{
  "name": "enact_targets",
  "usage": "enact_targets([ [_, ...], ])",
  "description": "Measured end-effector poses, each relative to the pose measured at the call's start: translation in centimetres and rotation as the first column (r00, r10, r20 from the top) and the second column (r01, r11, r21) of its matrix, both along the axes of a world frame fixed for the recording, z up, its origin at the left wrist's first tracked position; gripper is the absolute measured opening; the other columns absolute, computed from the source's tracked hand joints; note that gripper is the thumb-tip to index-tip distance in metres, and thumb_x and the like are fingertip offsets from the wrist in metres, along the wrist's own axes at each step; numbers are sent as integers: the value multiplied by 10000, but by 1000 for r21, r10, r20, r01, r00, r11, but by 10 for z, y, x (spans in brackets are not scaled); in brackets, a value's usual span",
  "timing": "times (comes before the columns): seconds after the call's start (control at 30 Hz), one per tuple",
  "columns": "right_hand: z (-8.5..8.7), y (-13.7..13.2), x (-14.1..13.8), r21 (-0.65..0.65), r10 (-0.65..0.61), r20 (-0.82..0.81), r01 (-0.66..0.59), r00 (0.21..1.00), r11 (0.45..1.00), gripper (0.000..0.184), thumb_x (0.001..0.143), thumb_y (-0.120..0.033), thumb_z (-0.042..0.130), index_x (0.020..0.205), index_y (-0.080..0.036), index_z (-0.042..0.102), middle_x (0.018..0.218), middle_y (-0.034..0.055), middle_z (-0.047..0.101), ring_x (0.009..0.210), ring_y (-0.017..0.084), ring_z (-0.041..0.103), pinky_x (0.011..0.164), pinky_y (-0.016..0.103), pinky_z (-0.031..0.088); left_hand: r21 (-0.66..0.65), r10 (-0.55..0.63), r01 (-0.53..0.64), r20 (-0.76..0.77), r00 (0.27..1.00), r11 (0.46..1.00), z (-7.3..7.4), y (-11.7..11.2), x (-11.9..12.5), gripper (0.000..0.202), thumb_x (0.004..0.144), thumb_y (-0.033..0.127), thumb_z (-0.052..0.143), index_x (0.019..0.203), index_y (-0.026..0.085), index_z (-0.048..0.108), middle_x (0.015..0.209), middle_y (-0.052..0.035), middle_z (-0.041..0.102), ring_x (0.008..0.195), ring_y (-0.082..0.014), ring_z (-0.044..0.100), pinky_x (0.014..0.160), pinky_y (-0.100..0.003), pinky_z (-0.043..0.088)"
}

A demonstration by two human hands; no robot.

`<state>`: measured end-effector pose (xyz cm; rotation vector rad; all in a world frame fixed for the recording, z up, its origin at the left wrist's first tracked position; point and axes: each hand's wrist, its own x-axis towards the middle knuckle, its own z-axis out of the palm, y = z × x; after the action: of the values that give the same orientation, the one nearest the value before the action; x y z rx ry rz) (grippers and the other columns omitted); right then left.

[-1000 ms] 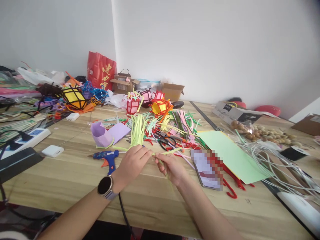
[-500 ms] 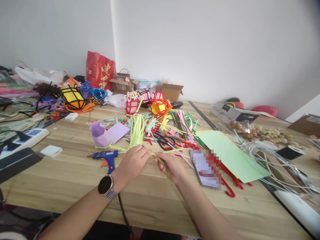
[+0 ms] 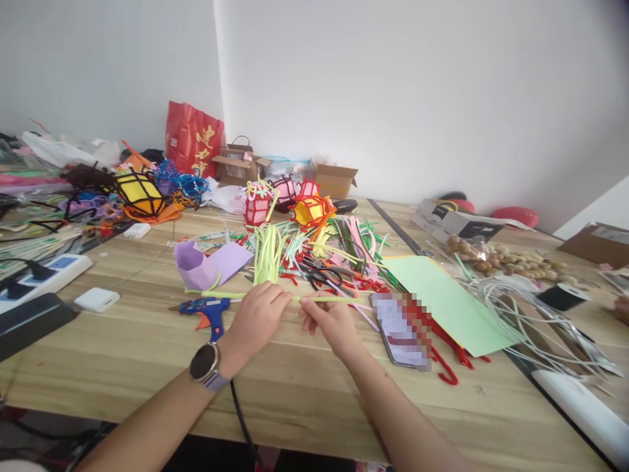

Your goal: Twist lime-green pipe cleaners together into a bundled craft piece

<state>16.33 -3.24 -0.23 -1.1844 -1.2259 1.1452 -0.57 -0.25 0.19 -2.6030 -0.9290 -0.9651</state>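
Note:
A yellow-green pipe cleaner [image 3: 339,299] stretches nearly level between my two hands, its right end reaching past my fingers. My left hand [image 3: 260,314], with a watch [image 3: 204,362] on the wrist, is closed around it; the fingertips are partly hidden. Thumb and forefinger of my right hand [image 3: 331,322] pinch it a short way to the right. Left of my hands stands a purple folded paper shape [image 3: 192,263] with yellow-green pipe cleaner along its base. In front of it lies a blue glue gun [image 3: 209,309]. A bunch of yellow-green pipe cleaners [image 3: 268,255] lies just beyond my left hand.
Scissors [image 3: 328,276] and mixed pipe cleaners lie beyond my right hand. A phone [image 3: 398,328] and a light green sheet [image 3: 447,301] are to the right. Finished lanterns [image 3: 310,211] stand farther back. A power strip [image 3: 59,275] sits at left; a black cord [image 3: 240,413] crosses the front edge.
The yellow-green strand that slanted down through my right hand no longer hangs below it; the pipe cleaner now runs straight across between my hands. My right hand has turned slightly.

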Motion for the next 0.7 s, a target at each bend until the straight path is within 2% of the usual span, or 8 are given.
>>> enact_targets([
  [0.13,4,-2,-4,-244,57,-273,-127,960,961,322,637,-462,709,609,-168,582,575,-7,574,385,53,392,347,194,257,133,5,-6,7,1000,991,-4,-2,0,234,915,127,412,938,136,644,785,-65,636,750,-202,553,694,-341,459],
  [0.23,6,-1,2,-15,47,-24,-48,999,999,289,704,-458,675,649,-183,606,596,-6,587,423,77,448,399,212,324,-45,-17,20,57,998,999,-3,1,0,234,921,144,417,963,157,647,841,-58,655,803,-192,577,722,-326,476],
  [0.33,6,0,11,318,-45,315,-61,948,946,208,779,-407,620,737,-210,671,682,23,634,554,127,547,533,252,419,-235,-110,126,82,991,964,0,4,0,244,932,157,405,941,170,648,860,-44,666,813,-166,596,725,-291,484],
  [0.43,6,-1,13,398,-66,418,-118,906,910,159,765,-375,633,741,-228,690,717,43,658,678,165,593,624,275,445,-242,-129,146,85,988,959,0,5,0,250,937,171,404,874,165,646,826,-43,659,783,-163,594,705,-287,479],
  [0.5,6,-1,9,254,-8,289,-68,957,965,195,733,-402,654,690,-212,659,656,31,639,589,147,577,547,255,433,-142,-104,111,62,993,984,-1,2,0,255,939,177,397,862,160,640,828,-56,651,785,-175,582,722,-308,475],
  [0.57,5,-1,4,-53,58,38,-56,998,997,264,713,-436,652,627,-191,607,572,3,592,441,100,496,427,220,369,-9,-84,84,4,996,996,-3,-1,-1,263,939,165,381,868,153,634,825,-69,640,785,-188,568,738,-333,470],
  [0.63,5,-2,-1,-324,64,-184,-122,981,938,286,686,-435,660,599,-176,573,525,-22,551,365,59,409,368,191,303,99,-76,80,-46,996,992,-5,-5,-1,256,934,146,378,890,146,630,823,-75,634,790,-195,562,749,-347,468],
  [0.7,6,-2,-2,-379,60,-259,-159,964,912,283,667,-421,679,602,-167,571,525,-28,547,365,45,394,367,178,300,139,-70,76,-48,996,987,-5,-6,0,239,929,143,390,917,140,629,833,-79,638,796,-199,565,748,-350,471],
])
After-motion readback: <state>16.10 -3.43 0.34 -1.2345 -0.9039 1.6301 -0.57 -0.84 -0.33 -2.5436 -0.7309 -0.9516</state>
